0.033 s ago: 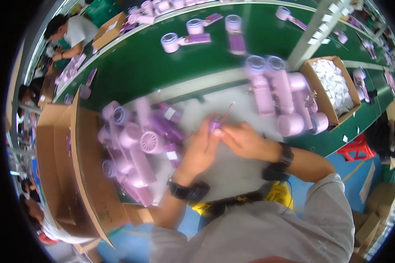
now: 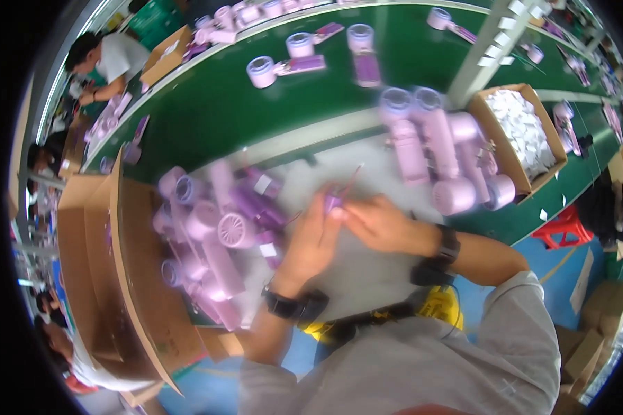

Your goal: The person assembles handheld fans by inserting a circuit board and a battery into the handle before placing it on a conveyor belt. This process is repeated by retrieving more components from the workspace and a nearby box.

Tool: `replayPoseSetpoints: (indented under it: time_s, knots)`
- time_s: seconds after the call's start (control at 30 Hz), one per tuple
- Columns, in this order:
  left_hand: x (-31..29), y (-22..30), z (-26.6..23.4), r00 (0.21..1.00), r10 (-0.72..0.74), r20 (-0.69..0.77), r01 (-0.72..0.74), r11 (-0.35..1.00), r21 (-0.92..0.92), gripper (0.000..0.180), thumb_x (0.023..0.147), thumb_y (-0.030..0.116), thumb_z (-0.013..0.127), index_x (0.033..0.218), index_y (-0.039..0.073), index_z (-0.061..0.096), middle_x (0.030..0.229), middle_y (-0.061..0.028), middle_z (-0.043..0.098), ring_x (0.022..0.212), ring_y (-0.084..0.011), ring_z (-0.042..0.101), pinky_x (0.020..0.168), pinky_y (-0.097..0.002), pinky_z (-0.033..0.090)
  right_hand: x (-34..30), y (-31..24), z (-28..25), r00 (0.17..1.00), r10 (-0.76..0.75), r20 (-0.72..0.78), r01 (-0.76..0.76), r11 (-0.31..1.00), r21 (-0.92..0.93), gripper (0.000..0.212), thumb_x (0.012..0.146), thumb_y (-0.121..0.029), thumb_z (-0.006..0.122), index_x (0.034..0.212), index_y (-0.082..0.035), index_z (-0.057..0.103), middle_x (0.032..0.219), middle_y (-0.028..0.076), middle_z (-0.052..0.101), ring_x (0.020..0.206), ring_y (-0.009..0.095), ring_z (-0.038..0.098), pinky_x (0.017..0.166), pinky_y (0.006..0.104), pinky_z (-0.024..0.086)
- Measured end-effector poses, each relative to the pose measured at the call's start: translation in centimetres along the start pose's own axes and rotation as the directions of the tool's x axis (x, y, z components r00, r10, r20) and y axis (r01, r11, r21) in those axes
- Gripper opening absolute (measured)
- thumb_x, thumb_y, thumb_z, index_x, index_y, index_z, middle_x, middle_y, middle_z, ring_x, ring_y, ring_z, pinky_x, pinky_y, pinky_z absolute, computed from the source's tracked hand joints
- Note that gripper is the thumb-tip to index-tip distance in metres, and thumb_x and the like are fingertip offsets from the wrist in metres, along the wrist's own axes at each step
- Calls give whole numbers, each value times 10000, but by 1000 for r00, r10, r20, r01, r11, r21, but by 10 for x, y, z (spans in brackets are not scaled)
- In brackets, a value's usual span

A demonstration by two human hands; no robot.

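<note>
In front of me, over the pale work surface (image 2: pixel 367 277), both hands meet at a small purple part (image 2: pixel 333 201). My left hand (image 2: pixel 314 238) is closed around it, its thumb against the part. The fingertips of my right hand (image 2: pixel 381 223) are pinched together at the same part. A thin reddish wire (image 2: pixel 351 181) sticks up from between the hands; motion blur hides its detail. Left of my left hand lie darker purple casings (image 2: pixel 258 207), some with white labels, beside a heap of light purple handheld fans (image 2: pixel 218 259).
More fans (image 2: pixel 439 145) stand grouped at the right, beside a carton (image 2: pixel 557 155) of small white pieces. An open cardboard box (image 2: pixel 145 277) is at my left. Further fans (image 2: pixel 301 45) lie on the green belt (image 2: pixel 208 114) beyond. A post (image 2: pixel 474 76) rises at the right; a co-worker (image 2: pixel 114 59) sits far left.
The view has shifted slightly, so the table and fans sit a little further left in the picture. Both hands keep their hold on the purple part.
</note>
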State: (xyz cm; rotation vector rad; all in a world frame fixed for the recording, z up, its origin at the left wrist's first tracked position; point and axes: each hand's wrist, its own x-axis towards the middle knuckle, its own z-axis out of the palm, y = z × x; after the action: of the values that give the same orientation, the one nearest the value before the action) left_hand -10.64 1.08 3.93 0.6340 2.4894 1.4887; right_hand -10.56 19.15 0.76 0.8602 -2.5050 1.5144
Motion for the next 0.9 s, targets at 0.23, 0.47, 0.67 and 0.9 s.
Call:
replayPoseSetpoints:
  time_s: [0.23,0.47,0.67,0.9]
  knots:
    - [-4,6,-5,999,-9,-34,13,994,112,524,1054,392,347,1417,16,381,788,-52,530,736,-145,518,681,-309,436,6,-13,-1,999,17,32,-18,999,31,186,958,-215,482,980,-51,565,702,190,631,631,433,596,613,545,460]
    - [-4,2,3,998,29,-51,-25,995,94,491,1043,334,379,1411,9,377,1105,-185,560,1020,-296,552,880,-378,436,4,-11,1,1000,14,4,-14,999,50,188,947,-206,473,969,-43,565,726,190,647,659,433,606,628,539,464]
    - [-8,-9,5,996,-86,10,86,984,-155,537,1056,365,343,1441,-9,326,1331,-206,499,1239,-304,494,1042,-388,373,3,-9,-5,998,23,57,-33,982,188,207,961,-222,478,962,-35,569,776,160,686,683,396,631,632,495,487]
    - [-9,-19,-4,998,19,-60,-23,998,-59,783,994,658,182,1468,50,316,944,-22,515,756,-106,476,661,-255,394,12,-16,-4,982,103,156,-136,966,219,258,1015,-323,452,983,-92,561,792,104,631,753,339,615,713,453,434]
